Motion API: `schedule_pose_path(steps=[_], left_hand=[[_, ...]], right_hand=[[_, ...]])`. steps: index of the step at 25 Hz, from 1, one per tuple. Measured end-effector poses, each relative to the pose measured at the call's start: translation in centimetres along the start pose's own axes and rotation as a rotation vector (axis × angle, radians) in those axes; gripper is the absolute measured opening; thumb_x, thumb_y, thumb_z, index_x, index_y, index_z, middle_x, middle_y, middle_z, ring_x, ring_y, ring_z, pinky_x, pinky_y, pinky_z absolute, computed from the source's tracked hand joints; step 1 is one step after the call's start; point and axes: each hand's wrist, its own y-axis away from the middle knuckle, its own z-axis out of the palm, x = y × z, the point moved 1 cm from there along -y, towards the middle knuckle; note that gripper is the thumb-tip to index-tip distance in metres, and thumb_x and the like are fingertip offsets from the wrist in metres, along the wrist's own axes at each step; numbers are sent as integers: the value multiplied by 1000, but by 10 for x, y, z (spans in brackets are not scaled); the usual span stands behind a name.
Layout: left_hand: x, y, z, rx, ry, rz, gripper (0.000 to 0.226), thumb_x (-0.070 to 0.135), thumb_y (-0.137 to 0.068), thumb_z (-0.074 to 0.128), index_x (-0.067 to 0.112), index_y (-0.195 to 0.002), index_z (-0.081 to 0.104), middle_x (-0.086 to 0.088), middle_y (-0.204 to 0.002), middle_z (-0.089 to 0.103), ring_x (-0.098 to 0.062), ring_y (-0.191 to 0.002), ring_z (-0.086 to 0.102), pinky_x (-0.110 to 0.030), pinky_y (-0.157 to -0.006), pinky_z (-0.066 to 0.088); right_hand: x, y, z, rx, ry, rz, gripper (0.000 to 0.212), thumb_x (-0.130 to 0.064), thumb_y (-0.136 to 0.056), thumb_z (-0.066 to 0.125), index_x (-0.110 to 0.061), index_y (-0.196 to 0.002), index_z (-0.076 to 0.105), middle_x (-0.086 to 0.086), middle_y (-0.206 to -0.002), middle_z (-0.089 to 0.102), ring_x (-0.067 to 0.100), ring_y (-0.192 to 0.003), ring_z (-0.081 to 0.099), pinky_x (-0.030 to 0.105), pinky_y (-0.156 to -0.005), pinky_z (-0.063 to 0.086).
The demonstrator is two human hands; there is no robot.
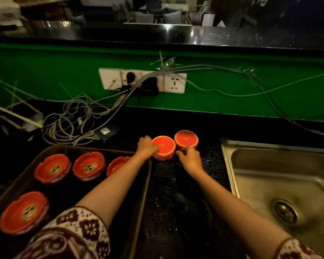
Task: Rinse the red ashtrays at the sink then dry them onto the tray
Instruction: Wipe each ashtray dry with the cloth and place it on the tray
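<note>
Two red ashtrays stand upside down on a dark mesh mat (165, 176) between the tray and the sink. My left hand (146, 146) grips the left side of the nearer ashtray (165, 146). My right hand (190, 158) reaches its lower right edge with curled fingers; whether it grips the rim is unclear. The second ashtray (186, 138) sits just behind to the right, touching the first. On the brown tray (147, 176) at the left lie several red ashtrays, right way up, such as one at the back (89, 166) and one at the front (24, 212).
A steel sink (281, 186) with a drain is at the right. Behind runs a green wall with a socket strip (142, 80) and a tangle of grey cables (73, 120) spilling onto the black counter at the back left.
</note>
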Motion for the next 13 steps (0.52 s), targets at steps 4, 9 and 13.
schedule_pose_path(steps=[4,9,13], left_hand=[[4,-28,13,-76,8,-180,69,42,-75,71,5,-131,52,-25,-139,41,-37,-128,42,-33,-104,37],[-5,-26,24,28,273,-186,59,32,-53,85,7,-105,69,-18,-109,69,-29,-99,65,-40,-90,53],[11,-6,11,93,404,-189,45,-2,-65,78,3,-108,64,-18,-99,68,-28,-87,65,-38,-82,53]], right_hand=[[4,-22,25,-142,-67,-19,32,-37,-88,57,-14,-108,67,14,-111,67,32,-105,61,37,-83,48],[4,-24,34,-43,-343,21,19,-16,-85,62,-2,-94,70,15,-95,71,28,-87,64,33,-76,48],[12,-21,26,-72,-555,141,12,-10,-83,65,-8,-94,69,5,-89,68,17,-84,62,30,-77,49]])
